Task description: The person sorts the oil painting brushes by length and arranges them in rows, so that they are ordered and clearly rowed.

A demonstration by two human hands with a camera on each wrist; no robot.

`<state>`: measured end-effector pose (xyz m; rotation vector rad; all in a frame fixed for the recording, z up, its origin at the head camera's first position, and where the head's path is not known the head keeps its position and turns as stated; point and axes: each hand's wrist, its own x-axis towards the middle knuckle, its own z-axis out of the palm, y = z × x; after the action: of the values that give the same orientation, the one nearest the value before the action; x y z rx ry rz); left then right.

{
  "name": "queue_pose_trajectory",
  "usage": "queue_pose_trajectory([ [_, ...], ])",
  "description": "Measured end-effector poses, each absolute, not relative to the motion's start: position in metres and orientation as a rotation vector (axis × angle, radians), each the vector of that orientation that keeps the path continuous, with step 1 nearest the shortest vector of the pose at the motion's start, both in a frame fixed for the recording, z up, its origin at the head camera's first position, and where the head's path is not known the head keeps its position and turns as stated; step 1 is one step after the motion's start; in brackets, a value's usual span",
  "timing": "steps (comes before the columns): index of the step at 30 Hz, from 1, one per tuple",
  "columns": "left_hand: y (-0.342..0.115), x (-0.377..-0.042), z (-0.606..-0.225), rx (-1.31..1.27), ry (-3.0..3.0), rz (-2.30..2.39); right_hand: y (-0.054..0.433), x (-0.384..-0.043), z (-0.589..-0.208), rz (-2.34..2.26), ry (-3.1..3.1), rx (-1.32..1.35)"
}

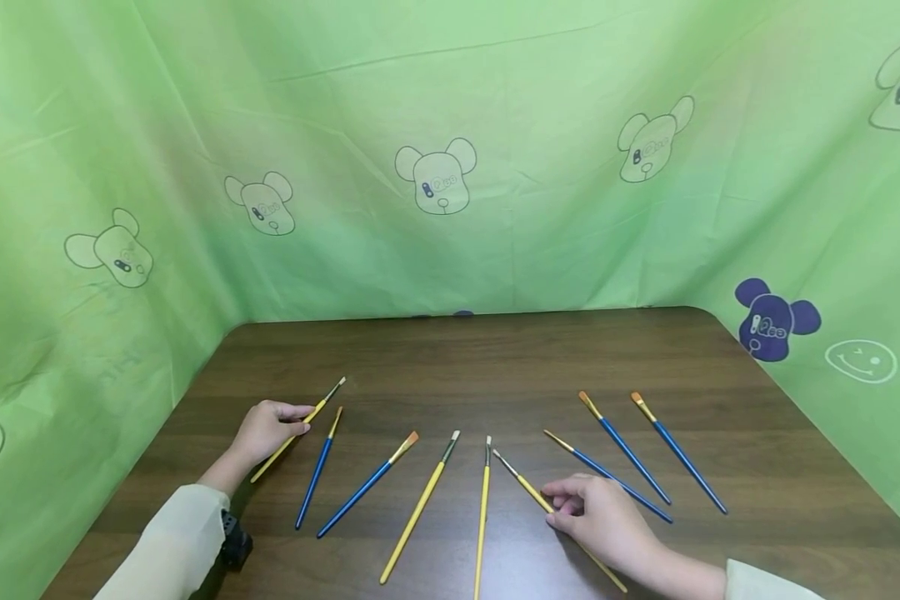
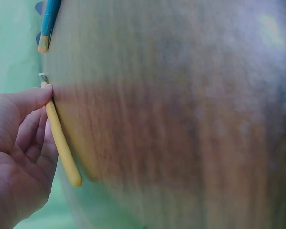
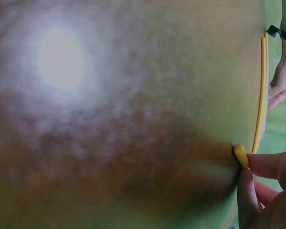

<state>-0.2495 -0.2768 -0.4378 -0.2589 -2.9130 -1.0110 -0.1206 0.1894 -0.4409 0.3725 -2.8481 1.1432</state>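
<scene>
Pinch grips, both sides. L hand point(image 1: 270, 431), nearer the worktop's point(image 1: 457, 367) L edge: thumb + index clamped on the leftmost yellow brush point(image 2: 61, 142), no gap seen btwn tips & handle. Key rel: that brush lies just R of L palm, long axis diagonal, bristles twd far edge & R, butt twd near L corner; L hand is the nearer one. Lifted or not, can't tell. Next R: thin blue brush point(image 1: 317, 475), then flat blue brush point(image 1: 363, 489), same lean. Then slanted yellow brush point(image 1: 420, 505) & straight yellow brush point(image 1: 483, 517), latter aimed almost square at far edge; both btwn my hands, untouched. Then R hand point(image 1: 603, 512): thumb + index tips together on the R yellow brush point(image 1: 532, 492), partway down handle; axis mirrored, bristles far-L, butt twd near edge & R. Lift unclear here too. Beyond R hand, twd R edge: low blue brush point(image 1: 588, 462), mid blue brush point(image 1: 624, 447), rightmost blue brush point(image 1: 678, 452), all bristles far-L; low one passes right by knuckles, contact unclear.
</scene>
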Motion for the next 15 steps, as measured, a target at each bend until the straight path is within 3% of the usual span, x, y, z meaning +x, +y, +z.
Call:
queue_pose_trajectory([
  [15, -0.2797, -0.2523, -0.4406, -0.237, -2.872, -1.064, 0.186, -0.1221, -0.4361, 1.088, -2.861, 0.385],
])
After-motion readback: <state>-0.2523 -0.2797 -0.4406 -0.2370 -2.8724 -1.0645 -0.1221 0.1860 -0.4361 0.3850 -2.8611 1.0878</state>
